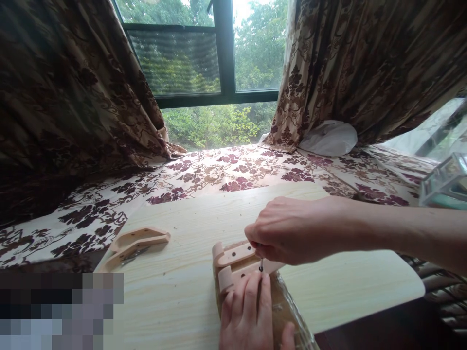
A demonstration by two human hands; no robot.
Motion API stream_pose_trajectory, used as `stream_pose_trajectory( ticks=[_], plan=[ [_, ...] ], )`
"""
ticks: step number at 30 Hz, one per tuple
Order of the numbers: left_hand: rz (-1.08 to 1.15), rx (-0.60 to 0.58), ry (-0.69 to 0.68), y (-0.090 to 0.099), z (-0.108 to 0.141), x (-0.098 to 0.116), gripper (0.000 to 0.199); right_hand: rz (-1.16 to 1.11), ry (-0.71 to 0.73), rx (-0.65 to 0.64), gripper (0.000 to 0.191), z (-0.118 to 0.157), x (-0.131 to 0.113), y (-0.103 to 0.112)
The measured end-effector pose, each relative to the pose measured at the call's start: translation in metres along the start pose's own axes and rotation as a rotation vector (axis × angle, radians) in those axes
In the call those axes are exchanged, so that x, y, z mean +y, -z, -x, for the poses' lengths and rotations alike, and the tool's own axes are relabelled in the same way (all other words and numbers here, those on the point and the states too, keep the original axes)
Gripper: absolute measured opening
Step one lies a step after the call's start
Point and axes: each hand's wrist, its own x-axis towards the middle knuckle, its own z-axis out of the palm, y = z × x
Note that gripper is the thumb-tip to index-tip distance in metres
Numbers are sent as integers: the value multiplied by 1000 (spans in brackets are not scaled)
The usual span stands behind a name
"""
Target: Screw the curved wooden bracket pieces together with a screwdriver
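My right hand (280,231) comes in from the right, its fingers closed round a thin metal tool (260,261). The tool stands upright, its lower end at a dark hole or screw in the nearer wooden bar; its upper part is hidden in my fingers. My left hand (246,311) lies flat with fingers stretched out, the tips touching that bar. Two pale wooden bars with raised end blocks and dark holes form a wooden piece (226,257). Beneath it is a brown block wrapped in clear tape (280,306).
A similar angled wooden piece (146,240) lies at the left of the pale wood-grain board (182,287), dark metal bits beside it. Flowered cloth (237,170) spreads behind, below a window. A clear plastic box (445,182) stands at the right, and a white bag (330,138) by the curtain.
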Motion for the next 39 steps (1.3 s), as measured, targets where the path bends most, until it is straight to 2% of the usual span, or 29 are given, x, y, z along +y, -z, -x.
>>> stream_pose_trajectory(
  ticks=[4,6,10,16,20,22,28,32,35,39],
  plan=[
    [-30,-56,-40,3,1,-3,48,-2,-22,-28,15,4,0,5],
    [-26,-39,-19,2,1,-1,47,-6,5,-50,10,5,-1,8],
    [3,44,46,-4,2,3,48,7,35,-92,12,2,-2,7],
    [-8,-30,-20,0,2,-2,49,30,14,-19,21,-1,-1,-1],
    [-23,-47,-31,3,2,-3,49,8,-7,-20,11,3,-1,4],
    [-9,-30,-17,1,2,-1,49,0,0,-38,7,5,-2,8],
    [45,77,82,-7,3,6,50,7,2,-77,12,2,-2,8],
    [9,-8,2,-1,2,0,49,-2,-30,-23,17,1,-1,3],
    [-35,-87,-58,7,0,-7,49,-6,-13,-5,12,3,-1,5],
    [-67,-141,-143,11,-1,-10,51,-17,37,-50,9,3,-4,8]
  ],
)
